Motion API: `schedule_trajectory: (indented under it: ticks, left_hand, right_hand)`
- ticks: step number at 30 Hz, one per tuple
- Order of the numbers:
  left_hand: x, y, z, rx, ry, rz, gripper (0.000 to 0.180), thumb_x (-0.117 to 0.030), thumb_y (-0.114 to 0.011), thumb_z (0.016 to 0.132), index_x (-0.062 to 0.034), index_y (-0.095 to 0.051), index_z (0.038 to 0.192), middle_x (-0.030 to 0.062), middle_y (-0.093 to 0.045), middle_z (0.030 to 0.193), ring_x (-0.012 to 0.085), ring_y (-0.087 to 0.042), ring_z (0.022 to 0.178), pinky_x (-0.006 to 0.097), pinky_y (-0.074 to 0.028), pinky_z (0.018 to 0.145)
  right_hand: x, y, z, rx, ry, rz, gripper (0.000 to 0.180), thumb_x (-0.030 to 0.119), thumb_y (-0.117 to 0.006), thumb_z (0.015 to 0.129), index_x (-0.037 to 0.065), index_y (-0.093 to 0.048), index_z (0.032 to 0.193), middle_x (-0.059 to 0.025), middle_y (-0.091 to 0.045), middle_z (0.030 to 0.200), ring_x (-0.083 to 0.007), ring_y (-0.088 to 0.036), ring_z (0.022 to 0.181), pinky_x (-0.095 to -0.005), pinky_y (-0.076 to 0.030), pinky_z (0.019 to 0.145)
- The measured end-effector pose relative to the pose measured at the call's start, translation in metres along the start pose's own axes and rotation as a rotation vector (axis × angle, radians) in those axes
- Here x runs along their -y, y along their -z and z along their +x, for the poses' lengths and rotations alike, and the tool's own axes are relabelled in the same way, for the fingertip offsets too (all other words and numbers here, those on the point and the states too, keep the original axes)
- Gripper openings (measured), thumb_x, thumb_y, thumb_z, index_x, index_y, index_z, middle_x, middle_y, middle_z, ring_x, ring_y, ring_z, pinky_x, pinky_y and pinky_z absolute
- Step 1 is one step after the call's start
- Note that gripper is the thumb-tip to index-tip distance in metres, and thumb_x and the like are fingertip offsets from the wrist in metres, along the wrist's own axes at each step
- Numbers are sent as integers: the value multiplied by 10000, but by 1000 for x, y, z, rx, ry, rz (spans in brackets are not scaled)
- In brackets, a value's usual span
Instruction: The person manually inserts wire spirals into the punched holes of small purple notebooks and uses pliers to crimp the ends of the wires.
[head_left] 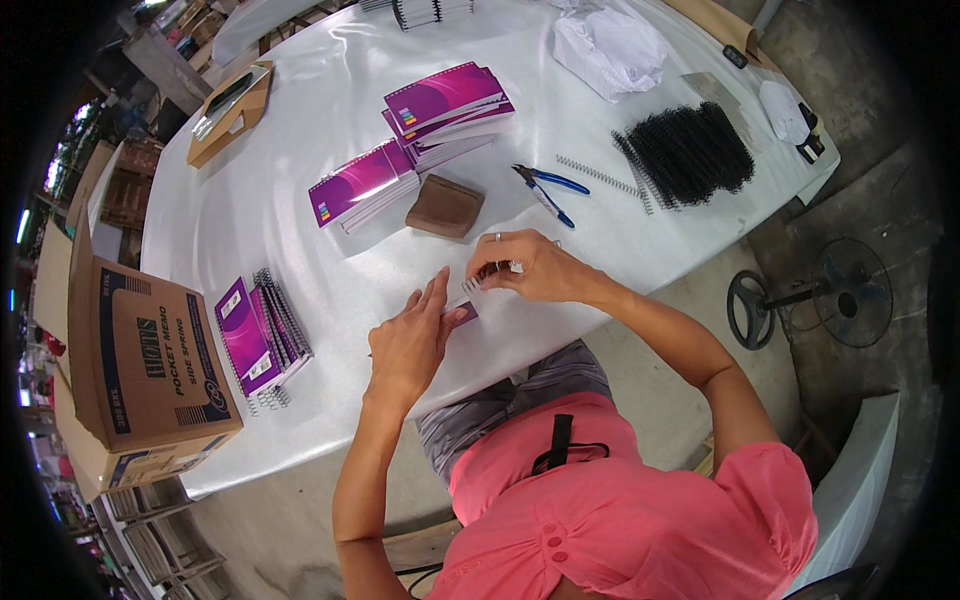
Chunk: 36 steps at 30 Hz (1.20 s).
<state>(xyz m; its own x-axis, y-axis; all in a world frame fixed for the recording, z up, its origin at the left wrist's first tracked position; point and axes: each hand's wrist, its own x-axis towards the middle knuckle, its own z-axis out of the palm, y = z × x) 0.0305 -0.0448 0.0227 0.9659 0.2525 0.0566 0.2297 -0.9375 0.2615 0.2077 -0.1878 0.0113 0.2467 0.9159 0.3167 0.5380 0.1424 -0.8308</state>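
Close to the table's near edge, a small purple notebook [467, 313] lies mostly hidden under my left hand [408, 338]. That hand rests on it with fingers stretched out. My right hand [530, 266] is closed, thumb and fingers pinching a spiral binding coil [470, 286] at the notebook's edge. Just beyond both hands sits a brown block [445, 206]. Blue-handled pliers [548, 190] lie past my right hand, beside a loose coil [598, 174]. Further right is a heap of black coils [688, 155].
Purple notebooks are stacked in two piles [448, 100] beyond the block. Several coil-bound notebooks [262, 335] stand at left, next to an open cardboard box [150, 360]. A white plastic bag [608, 50] lies at the far right of the white-covered table [300, 215]. A fan [850, 292] stands right.
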Motion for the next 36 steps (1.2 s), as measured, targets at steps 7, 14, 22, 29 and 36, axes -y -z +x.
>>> schedule_trajectory:
  ticks: [7, 14, 22, 29, 36]
  left_hand:
    - [0, 0, -2, 4, -16, 7, 546, -474, -496, 954, -259, -412, 1449, 179, -649, 1192, 348, -689, 893, 446, -552, 656]
    - [0, -3, -4, -55, -57, -7, 536, -467, -502, 950, -281, -416, 1445, 171, -658, 1175, 320, -678, 970, 441, -551, 658]
    - [-2, -1, -3, -4, 21, -1, 527, -456, -507, 953, -265, -427, 1438, 198, -661, 1147, 347, -692, 893, 452, -549, 647]
    - [-2, -2, -1, -28, 32, 28, 529, -439, -515, 953, -242, -430, 1437, 195, -669, 1127, 345, -695, 851, 451, -547, 641]
    - [1, -3, -1, -7, 30, -14, 579, -437, -586, 906, -213, -459, 1424, 111, -699, 998, 330, -685, 743, 434, -521, 605]
  right_hand:
    - [-2, -3, 6, 143, -108, 130, 209, -50, -714, 772, 14, -676, 967, -69, -652, 874, -190, -600, 792, -322, -476, 719]
    - [-4, 5, 4, 225, -93, 151, 204, -47, -714, 774, 8, -678, 967, -63, -659, 903, -169, -597, 805, -301, -486, 726]
    - [1, 6, 0, 194, -9, 76, 233, -39, -708, 767, 4, -673, 994, -76, -655, 899, -192, -608, 808, -322, -493, 715]
    - [9, 4, -3, 153, -1, -164, 175, 53, -670, 850, 14, -620, 1013, -98, -631, 905, -251, -629, 742, -359, -503, 686]
    - [13, -4, -9, 117, 63, -411, 230, 221, -669, 878, 57, -571, 1006, -93, -616, 899, -292, -638, 758, -394, -500, 663]
